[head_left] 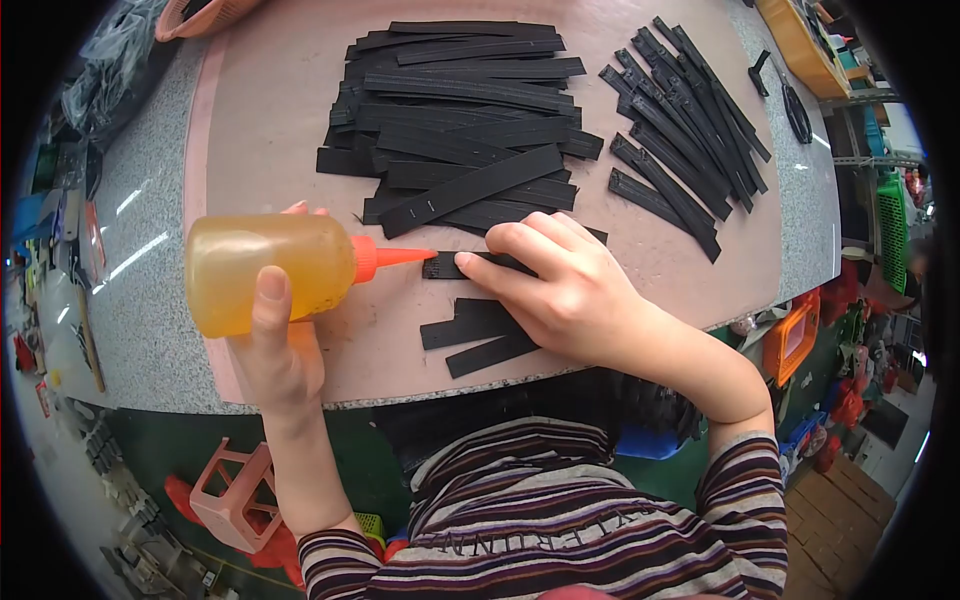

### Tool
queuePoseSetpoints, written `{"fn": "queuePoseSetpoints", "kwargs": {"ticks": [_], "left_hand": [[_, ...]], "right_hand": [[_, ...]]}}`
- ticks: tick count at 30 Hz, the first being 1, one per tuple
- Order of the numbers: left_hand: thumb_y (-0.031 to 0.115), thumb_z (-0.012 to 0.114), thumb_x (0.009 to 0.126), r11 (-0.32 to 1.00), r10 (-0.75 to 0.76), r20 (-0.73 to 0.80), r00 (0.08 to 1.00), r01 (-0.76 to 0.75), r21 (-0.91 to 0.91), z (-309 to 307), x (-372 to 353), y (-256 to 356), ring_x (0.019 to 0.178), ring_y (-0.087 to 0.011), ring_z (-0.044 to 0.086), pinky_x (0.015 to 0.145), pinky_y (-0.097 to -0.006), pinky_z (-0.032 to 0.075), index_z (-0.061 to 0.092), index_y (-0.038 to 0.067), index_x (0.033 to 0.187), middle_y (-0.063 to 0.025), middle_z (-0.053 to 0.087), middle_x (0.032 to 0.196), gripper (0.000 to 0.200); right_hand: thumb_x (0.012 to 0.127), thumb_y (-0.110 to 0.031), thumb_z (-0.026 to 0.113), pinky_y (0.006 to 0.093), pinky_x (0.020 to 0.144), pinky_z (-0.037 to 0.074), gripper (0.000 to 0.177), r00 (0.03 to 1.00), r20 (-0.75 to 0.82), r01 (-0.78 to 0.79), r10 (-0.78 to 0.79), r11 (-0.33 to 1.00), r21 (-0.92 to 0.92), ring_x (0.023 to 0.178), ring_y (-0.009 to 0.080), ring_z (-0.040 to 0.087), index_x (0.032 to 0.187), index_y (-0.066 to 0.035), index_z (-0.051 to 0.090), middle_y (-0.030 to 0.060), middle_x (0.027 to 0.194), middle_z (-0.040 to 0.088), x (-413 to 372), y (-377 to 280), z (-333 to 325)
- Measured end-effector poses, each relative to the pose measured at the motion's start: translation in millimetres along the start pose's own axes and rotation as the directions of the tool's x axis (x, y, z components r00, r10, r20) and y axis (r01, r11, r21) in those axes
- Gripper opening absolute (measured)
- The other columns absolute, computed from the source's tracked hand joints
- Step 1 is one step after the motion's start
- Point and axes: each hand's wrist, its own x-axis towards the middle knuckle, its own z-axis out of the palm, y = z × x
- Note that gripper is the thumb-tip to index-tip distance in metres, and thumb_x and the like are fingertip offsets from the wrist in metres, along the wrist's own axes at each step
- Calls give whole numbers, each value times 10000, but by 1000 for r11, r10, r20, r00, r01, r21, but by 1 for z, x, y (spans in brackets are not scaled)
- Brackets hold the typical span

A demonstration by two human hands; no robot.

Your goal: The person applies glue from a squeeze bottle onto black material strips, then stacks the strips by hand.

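Note:
My left hand [280,340] is wrapped round a clear squeeze bottle [265,270] of amber liquid, held on its side. Its red nozzle [400,257] points right, with the tip at the left end of a black strip [443,265]. Fingers of my right hand [570,285] press on that strip, and the hand covers its right part. Two or more short black strips [490,352] lie just below, partly under my right hand. Above is a large pile of black strips [470,120]. Another group of black strips with small fittings [690,120] lies at the upper right.
A pink mat [270,110] covers much of the speckled table [150,300]. A black tool [797,113] lies at the right edge, near an orange tray [800,40]. A pink basket [200,18] is at the upper left; a pink stool [235,495] stands below the table.

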Motion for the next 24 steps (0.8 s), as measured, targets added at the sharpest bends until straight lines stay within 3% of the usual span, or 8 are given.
{"fn": "queuePoseSetpoints", "kwargs": {"ticks": [5,8,11,18,21,24], "left_hand": [[429,625,958,1000,-27,-11,1000,27,-8,-7,-1,-2,1252,-366,583,1004,-463,527,446,25,1396,-213,550,1356,621],[462,613,962,984,-79,-46,996,70,-163,-14,-2,-4,1286,-366,553,991,-458,547,441,22,1406,-211,531,1382,648],[477,602,969,870,-72,-99,992,14,-492,-30,-1,6,1330,-373,507,1001,-473,556,418,-2,1424,-220,499,1415,686],[421,597,991,594,-186,143,972,227,-772,-9,-1,3,1389,-381,429,1047,-567,512,386,-23,1440,-237,453,1443,666],[505,592,970,581,-276,114,954,261,-771,9,2,5,1288,-385,536,956,-521,585,480,9,1366,-215,522,1372,644],[499,605,965,526,-255,152,955,269,-807,7,7,5,1298,-385,525,985,-555,559,483,8,1359,-215,520,1375,641]], "right_hand": [[718,-79,662,347,756,469,339,999,-23,-33,34,999,36,846,229,552,1047,-7,693,76,941,536,-3,-2,2],[737,-65,718,364,776,461,292,994,-20,-103,106,987,122,858,248,554,1025,-26,687,77,949,548,2,-1,-5],[754,-73,783,375,790,445,264,969,-30,-231,243,947,222,864,271,552,998,-50,685,74,950,566,2,0,-14],[784,-73,756,379,821,378,205,973,2,-227,232,949,221,936,252,507,951,-86,638,48,968,537,-7,4,-7],[786,-71,745,373,819,365,179,953,-40,-287,301,936,203,920,244,505,911,-94,619,45,955,532,-1,0,-9],[768,-59,745,366,804,370,165,962,-42,-257,271,944,209,895,239,507,871,-91,620,49,942,538,-2,2,-9]]}}
